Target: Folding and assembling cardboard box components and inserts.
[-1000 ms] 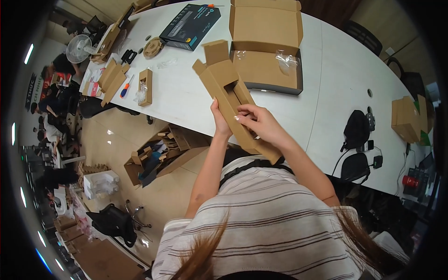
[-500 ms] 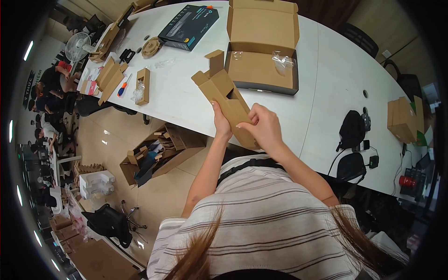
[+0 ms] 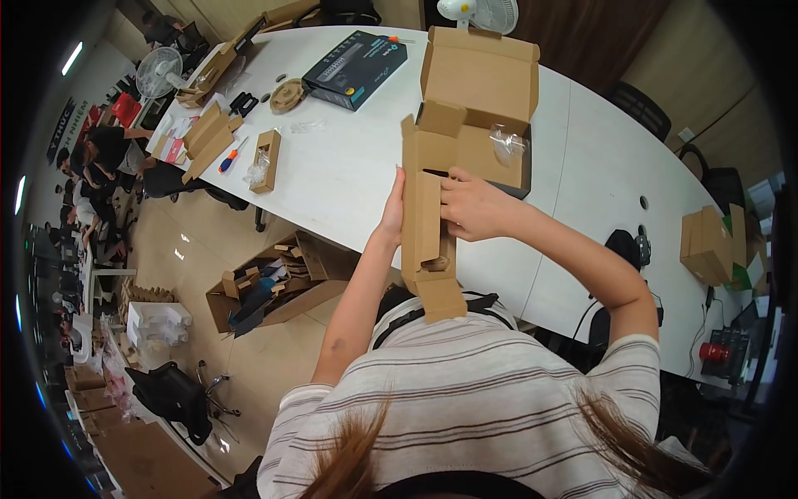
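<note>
My left hand (image 3: pixel 391 218) grips a long, narrow brown cardboard box (image 3: pixel 413 241) by its left side, with the thumb along the edge and the other fingers hidden. It is held above the near table edge, its end flaps unfolded at the top and bottom. Curled over its right side are the fingers of my right hand (image 3: pixel 478 208), closed at the opening in the upper face; the fingertips are partly out of sight. Just beyond lies a large open box (image 3: pixel 480 71), brown inside and dark outside, with a clear plastic bag (image 3: pixel 507 143) in it.
On the white table (image 3: pixel 332 179) lie a dark printed box (image 3: pixel 353 71), a small cardboard tray (image 3: pixel 266 162), a screwdriver (image 3: pixel 229 160) and a round brown roll (image 3: pixel 288 96). A carton of cardboard scraps (image 3: pixel 287 303) stands on the floor at left. Cartons (image 3: pixel 706 245) sit at far right.
The narrow box has turned from slanted to nearly upright in view, and its lower flap now hangs open. My right hand has shifted up to its opening, the elbow swinging outward.
</note>
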{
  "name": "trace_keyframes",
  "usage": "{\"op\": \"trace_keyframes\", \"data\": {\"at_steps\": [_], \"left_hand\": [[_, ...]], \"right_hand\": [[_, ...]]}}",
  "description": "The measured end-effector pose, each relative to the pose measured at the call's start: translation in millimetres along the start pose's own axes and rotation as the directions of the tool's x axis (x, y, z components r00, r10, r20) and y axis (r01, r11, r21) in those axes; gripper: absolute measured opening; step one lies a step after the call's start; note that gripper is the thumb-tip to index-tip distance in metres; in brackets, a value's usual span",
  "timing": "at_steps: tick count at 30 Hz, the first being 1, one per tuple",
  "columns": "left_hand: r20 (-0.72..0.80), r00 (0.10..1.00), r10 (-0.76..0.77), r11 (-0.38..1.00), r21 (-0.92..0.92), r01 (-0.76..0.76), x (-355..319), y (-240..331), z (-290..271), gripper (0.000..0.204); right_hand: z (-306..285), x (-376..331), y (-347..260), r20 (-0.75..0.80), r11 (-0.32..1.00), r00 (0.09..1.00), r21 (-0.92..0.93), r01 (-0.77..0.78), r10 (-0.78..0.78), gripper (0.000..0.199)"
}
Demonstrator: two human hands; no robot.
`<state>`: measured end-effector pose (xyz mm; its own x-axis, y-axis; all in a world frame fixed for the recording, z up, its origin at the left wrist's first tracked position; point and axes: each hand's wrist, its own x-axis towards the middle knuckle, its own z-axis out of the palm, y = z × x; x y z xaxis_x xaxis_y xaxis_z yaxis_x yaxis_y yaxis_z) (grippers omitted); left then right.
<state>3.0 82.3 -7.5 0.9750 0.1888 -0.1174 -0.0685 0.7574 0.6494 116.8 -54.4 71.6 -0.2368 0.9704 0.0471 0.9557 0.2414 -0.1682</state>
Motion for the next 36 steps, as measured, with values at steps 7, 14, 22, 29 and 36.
{"op": "trace_keyframes", "data": {"at_steps": [7, 14, 22, 29, 36], "left_hand": [[0.02, 0.987, -0.157, 0.986, 0.056, 0.156, 7, 4, 11, 0.071], [0.07, 0.993, -0.092, 0.994, 0.065, 0.088, 19, -5, -22, 0.065], [0.061, 0.993, -0.102, 0.966, -0.231, 0.113, 15, -26, -32, 0.068], [-0.144, 0.976, -0.164, 0.873, -0.482, 0.075, 9, -56, -68, 0.056], [-0.409, 0.911, -0.049, 0.929, -0.353, -0.109, 11, -74, -101, 0.04]], "right_hand": [[-1, -2, 17, 0.041, 0.986, 0.995, 0.143, 0.085, -0.092, 0.035], [-14, -3, 29, 0.005, 0.895, 0.999, 0.444, 0.036, -0.043, 0.026], [-2, -19, 28, -0.325, 0.917, 0.943, 0.394, 0.064, 0.074, 0.027], [0, -36, -9, -0.571, 0.894, 0.749, 0.444, -0.064, 0.337, 0.027], [30, -34, -86, -0.761, 0.948, 0.578, 0.309, -0.078, 0.296, 0.03]]}}
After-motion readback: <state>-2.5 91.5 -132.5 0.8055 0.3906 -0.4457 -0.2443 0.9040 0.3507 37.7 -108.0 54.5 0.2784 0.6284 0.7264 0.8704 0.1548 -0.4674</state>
